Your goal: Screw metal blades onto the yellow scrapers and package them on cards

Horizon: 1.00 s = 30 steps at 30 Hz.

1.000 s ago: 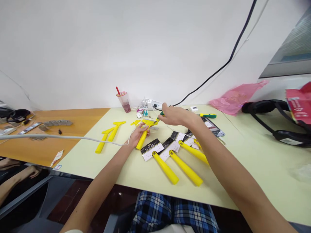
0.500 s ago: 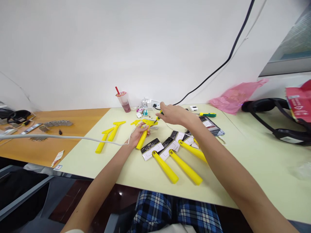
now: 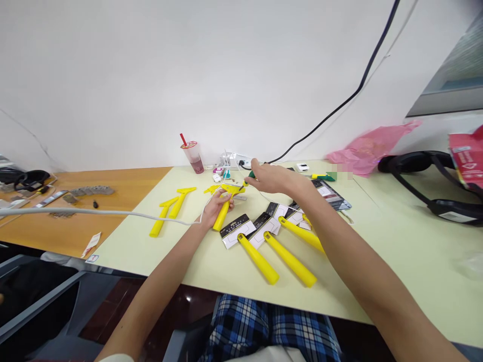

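Yellow scraper (image 3: 223, 207) gripped in left hand (image 3: 215, 206), right hand (image 3: 272, 179) closed round green-handled screwdriver (image 3: 247, 180), tip on scraper head

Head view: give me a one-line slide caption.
Left hand grips a yellow scraper on the pale green table while the right hand applies a green-handled screwdriver to its head.

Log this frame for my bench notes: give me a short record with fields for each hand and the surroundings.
left hand: grips the yellow scraper handle on the pale green table
right hand: holds a green-handled screwdriver, tip at the scraper's head
nearby: packaged yellow scrapers, loose yellow handles
back edge: drink cup, power strip, pink bag
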{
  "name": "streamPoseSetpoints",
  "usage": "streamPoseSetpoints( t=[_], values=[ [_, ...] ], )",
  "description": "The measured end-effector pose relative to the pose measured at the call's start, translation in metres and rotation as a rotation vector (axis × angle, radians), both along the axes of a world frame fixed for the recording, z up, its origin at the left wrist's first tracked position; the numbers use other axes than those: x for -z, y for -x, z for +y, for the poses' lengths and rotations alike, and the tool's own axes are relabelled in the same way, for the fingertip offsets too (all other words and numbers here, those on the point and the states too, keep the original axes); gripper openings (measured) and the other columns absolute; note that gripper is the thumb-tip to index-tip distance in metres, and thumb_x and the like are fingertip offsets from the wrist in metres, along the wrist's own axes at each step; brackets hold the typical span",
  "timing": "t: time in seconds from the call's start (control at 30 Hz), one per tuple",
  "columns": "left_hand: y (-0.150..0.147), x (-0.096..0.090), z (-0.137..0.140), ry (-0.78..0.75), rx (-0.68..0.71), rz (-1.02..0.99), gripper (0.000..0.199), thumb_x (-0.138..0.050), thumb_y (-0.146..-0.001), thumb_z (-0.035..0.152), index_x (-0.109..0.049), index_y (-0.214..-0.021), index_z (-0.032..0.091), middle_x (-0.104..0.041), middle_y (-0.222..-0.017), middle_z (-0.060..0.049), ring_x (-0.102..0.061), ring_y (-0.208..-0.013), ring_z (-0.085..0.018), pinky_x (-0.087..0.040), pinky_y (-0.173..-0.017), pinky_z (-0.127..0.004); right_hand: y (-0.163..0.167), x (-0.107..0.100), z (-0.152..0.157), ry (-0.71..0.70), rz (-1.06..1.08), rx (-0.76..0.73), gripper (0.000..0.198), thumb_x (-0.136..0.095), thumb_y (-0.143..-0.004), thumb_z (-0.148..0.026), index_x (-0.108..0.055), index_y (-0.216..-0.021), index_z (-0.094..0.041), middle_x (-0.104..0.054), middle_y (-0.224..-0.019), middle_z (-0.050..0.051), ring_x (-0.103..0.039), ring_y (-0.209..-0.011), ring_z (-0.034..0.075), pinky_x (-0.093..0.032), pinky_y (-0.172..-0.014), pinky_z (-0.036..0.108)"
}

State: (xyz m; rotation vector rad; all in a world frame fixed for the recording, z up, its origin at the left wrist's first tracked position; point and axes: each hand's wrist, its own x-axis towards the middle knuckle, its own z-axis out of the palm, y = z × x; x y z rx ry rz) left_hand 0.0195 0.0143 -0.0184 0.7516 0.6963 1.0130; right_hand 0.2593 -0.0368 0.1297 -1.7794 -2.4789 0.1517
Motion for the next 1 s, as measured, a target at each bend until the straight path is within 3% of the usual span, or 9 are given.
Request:
streamPoseSetpoints(
  t=[0.13, 0.37, 0.6, 0.83, 1.0],
  values=[
    [0.0002, -0.0004, 0.0007, 0.009, 0.005, 0.004, 0.053, -0.093, -0.073, 0.007, -0.054, -0.106, 0.023, -0.069, -0.095, -0.001, -0.067, -0.070, -0.011, -0.055, -0.066, -0.023, 0.0031, -0.0007, -0.0008, 0.000, 0.011, -0.065, 0.044, -0.048, -0.111, -0.037, -0.044, -0.147, -0.012, -0.077, -0.124, 0.025, -0.076, -0.107, 0.039, -0.053, -0.079, 0.042],
    [-0.0012, -0.0009, -0.0004, -0.002, 0.002, 0.000, 0.052, -0.092, -0.073, 0.007, -0.056, -0.107, 0.022, -0.073, -0.106, -0.004, -0.066, -0.070, -0.010, -0.057, -0.067, -0.024, 0.0031, -0.0027, -0.0020, -0.056, -0.019, 0.006, 0.052, -0.040, -0.114, -0.058, -0.053, -0.137, -0.013, -0.074, -0.127, 0.029, -0.074, -0.118, 0.043, -0.054, -0.089, 0.046],
    [0.0002, 0.0017, 0.0014, -0.001, 0.004, 0.000, 0.051, -0.092, -0.075, 0.006, -0.057, -0.109, 0.022, -0.072, -0.100, -0.002, -0.067, -0.071, -0.011, -0.056, -0.067, -0.024, 0.0037, 0.0013, 0.0008, -0.023, 0.021, -0.095, 0.046, -0.046, -0.111, -0.038, -0.041, -0.149, -0.013, -0.077, -0.124, 0.026, -0.076, -0.107, 0.039, -0.052, -0.080, 0.042],
    [0.0012, 0.0035, 0.0028, -0.013, 0.016, 0.003, 0.051, -0.092, -0.076, 0.008, -0.058, -0.111, 0.022, -0.072, -0.102, -0.003, -0.066, -0.072, -0.011, -0.055, -0.068, -0.025, 0.0056, -0.0004, -0.0005, -0.060, -0.005, -0.057, 0.048, -0.042, -0.113, -0.057, -0.050, -0.137, -0.016, -0.076, -0.124, 0.026, -0.075, -0.111, 0.041, -0.052, -0.082, 0.041],
    [-0.0002, 0.0020, 0.0016, -0.004, 0.006, 0.006, 0.053, -0.092, -0.074, 0.007, -0.056, -0.110, 0.022, -0.071, -0.099, -0.002, -0.067, -0.071, -0.011, -0.056, -0.069, -0.025, 0.0043, 0.0018, 0.0011, -0.028, 0.027, -0.111, 0.042, -0.048, -0.112, -0.040, -0.042, -0.145, -0.015, -0.078, -0.121, 0.022, -0.076, -0.101, 0.035, -0.048, -0.075, 0.037]
  ],
)
